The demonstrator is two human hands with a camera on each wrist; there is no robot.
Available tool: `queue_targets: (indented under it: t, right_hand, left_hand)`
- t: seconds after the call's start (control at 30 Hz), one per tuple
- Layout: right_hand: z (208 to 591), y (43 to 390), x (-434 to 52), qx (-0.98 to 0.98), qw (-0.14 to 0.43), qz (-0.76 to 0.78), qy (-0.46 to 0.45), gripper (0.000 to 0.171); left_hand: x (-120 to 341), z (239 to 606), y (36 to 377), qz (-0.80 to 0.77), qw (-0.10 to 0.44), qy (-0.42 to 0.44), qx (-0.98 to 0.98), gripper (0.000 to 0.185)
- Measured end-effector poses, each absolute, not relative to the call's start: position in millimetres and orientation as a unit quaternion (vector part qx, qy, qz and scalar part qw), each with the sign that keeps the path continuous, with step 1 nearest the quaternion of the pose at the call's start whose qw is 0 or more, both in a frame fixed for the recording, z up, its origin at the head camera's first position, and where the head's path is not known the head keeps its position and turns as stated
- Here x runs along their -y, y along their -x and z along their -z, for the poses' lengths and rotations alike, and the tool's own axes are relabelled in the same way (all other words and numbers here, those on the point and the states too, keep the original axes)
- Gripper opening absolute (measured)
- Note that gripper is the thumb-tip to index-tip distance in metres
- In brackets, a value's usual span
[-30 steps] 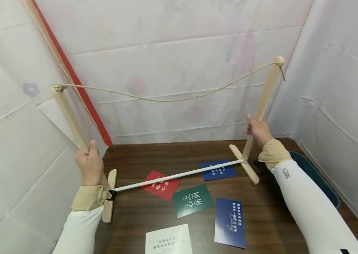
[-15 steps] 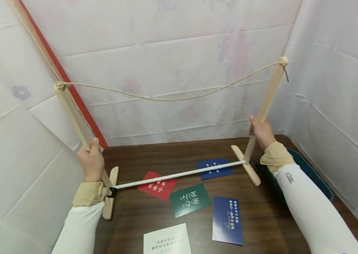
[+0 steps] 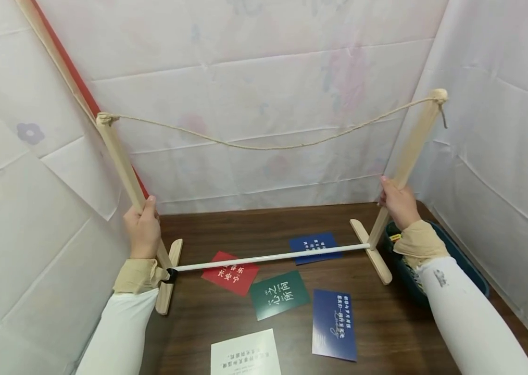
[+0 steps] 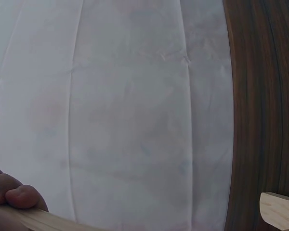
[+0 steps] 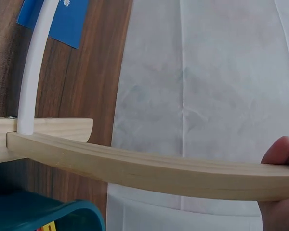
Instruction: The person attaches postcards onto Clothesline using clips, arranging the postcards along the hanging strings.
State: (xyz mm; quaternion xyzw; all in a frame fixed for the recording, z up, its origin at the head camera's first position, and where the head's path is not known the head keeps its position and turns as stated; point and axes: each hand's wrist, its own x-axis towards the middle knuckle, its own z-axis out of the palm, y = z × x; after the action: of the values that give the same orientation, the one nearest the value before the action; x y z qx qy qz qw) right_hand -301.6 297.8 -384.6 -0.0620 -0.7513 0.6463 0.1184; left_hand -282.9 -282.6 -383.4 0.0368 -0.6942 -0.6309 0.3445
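A wooden stand has two upright posts joined low down by a white rod. Twine sags between the post tops, knotted at each end. My left hand grips the left post in its lower half, thumb up along it. Around the right post my right hand is wrapped; the right wrist view shows its fingers on the wood. Flat wooden feet, left foot and right foot, are at the table. Part of the left post's base is hidden by the left wrist.
Under and in front of the rod lie a red card, a green card, blue cards and a white card. A teal bin holding small items stands right of the stand, partly behind my right forearm. White cloth hangs behind.
Both hands have shifted the stand right across the table. It has turned a little, its left end away from me and its right end closer, next to the bin.
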Motion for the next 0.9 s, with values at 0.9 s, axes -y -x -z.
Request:
queue_targets:
  t: [0.9]
  right_hand:
    - [390.1,268.1,-322.5,0.767,0.163,-0.615,0.083,0.045]
  left_hand:
    - [258.0,390.4,291.3,0.600,0.345,-0.037,0.720,0.050]
